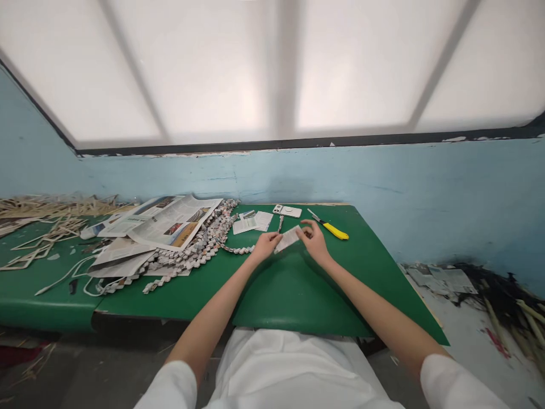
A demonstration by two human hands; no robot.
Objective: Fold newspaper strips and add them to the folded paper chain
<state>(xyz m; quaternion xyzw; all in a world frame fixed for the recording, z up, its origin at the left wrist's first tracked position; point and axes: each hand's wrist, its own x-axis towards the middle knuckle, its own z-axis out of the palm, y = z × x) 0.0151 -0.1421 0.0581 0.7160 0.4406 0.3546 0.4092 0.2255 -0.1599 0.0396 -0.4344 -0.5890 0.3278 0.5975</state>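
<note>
Between my two hands, a little above the green table point(293, 295), a small piece of newspaper point(288, 240) is stretched out. My left hand point(267, 246) pinches its left end. At its right end my right hand point(314, 238) is closed on the paper with the fingers curled. A folded-paper chain point(238, 250) runs from the left toward my left hand; whether the hand touches it I cannot tell. Just behind my right hand lies a cutter with a yellow handle point(336, 230). Cut newspaper pieces point(252, 222) rest beyond my left hand.
A white phone point(287, 211) lies near the wall. Newspaper sheets point(170, 221) cover a heap of folded-paper chains point(208, 238) on the left. A white cable point(63, 277) and pale strips point(46, 238) lie farther left. Dark scraps point(481, 295) are on the floor at right.
</note>
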